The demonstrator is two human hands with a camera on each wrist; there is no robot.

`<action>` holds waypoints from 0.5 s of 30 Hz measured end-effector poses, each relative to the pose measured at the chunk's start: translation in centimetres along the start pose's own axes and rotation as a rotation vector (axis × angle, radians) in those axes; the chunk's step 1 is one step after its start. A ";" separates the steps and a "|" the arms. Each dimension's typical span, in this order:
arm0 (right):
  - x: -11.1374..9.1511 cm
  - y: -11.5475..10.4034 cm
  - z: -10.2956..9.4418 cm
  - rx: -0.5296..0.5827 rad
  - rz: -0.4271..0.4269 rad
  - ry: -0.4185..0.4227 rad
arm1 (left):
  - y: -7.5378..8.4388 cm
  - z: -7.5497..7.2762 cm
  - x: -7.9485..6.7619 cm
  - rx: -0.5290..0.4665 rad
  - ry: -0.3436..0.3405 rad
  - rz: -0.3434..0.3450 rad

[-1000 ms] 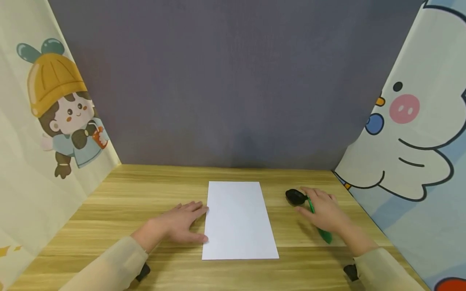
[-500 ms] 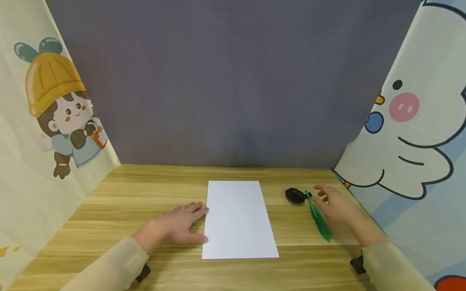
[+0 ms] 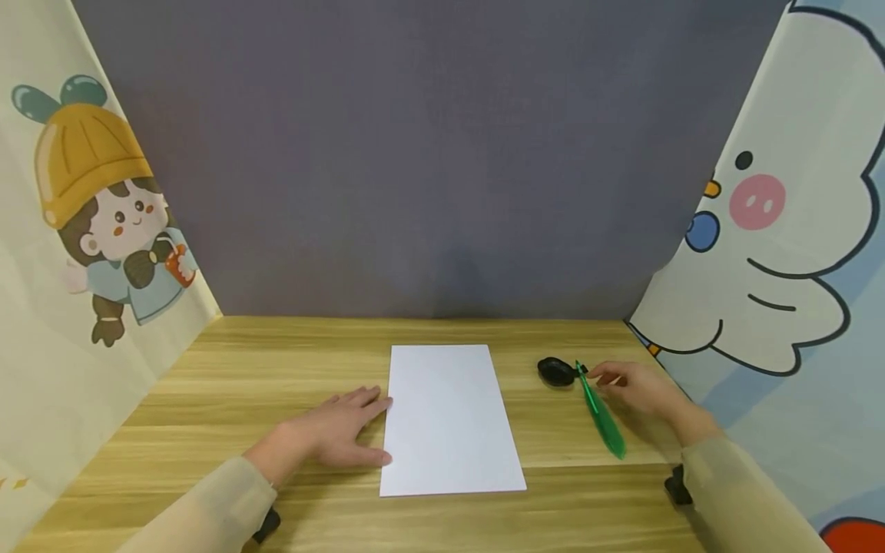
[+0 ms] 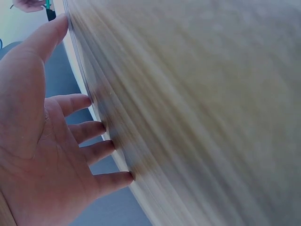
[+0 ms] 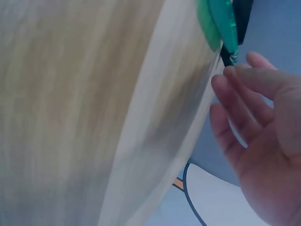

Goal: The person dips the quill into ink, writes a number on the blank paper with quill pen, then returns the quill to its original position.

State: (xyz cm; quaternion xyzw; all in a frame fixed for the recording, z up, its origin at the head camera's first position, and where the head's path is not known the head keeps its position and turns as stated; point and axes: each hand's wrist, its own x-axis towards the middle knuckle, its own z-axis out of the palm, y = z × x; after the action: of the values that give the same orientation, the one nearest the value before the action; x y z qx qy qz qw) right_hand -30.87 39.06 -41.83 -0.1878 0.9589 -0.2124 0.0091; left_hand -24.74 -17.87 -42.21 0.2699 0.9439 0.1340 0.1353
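A white sheet of paper lies upright in the middle of the table. My left hand rests at its left side, fingers spread, with thumb and forefinger on the paper's edge. To the right lies a glossy black oval thing with a narrow neck; its kind is not clear. A long green feather-shaped thing slants beside it, its thin end across the black neck. My right hand has curled fingers, thumb and fingertips pinching at the neck's end, partly hidden in the right wrist view.
The wood-grain table ends at a dark grey backdrop. Cloth with printed cartoon figures hangs along the left and right sides.
My right hand has drawn back from over the green thing to its right side, then brought its fingertips together at the black neck. My left hand stays at the paper.
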 end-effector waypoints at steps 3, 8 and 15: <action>0.3 0.1 0.3 0.027 -0.032 -0.029 | 0.0 0.0 0.0 -0.004 -0.003 0.000; 0.9 -0.2 0.6 0.025 -0.067 -0.053 | -0.1 0.0 0.0 -0.004 -0.004 -0.001; 1.5 -0.5 1.1 -0.013 -0.053 -0.068 | -0.1 0.1 0.0 0.002 -0.008 -0.008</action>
State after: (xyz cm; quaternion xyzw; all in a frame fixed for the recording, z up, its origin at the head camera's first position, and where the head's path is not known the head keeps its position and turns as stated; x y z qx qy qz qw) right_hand -31.95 37.69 -42.56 -0.2201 0.9541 -0.1999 0.0347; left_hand -24.77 -17.92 -42.32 0.2666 0.9446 0.1315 0.1394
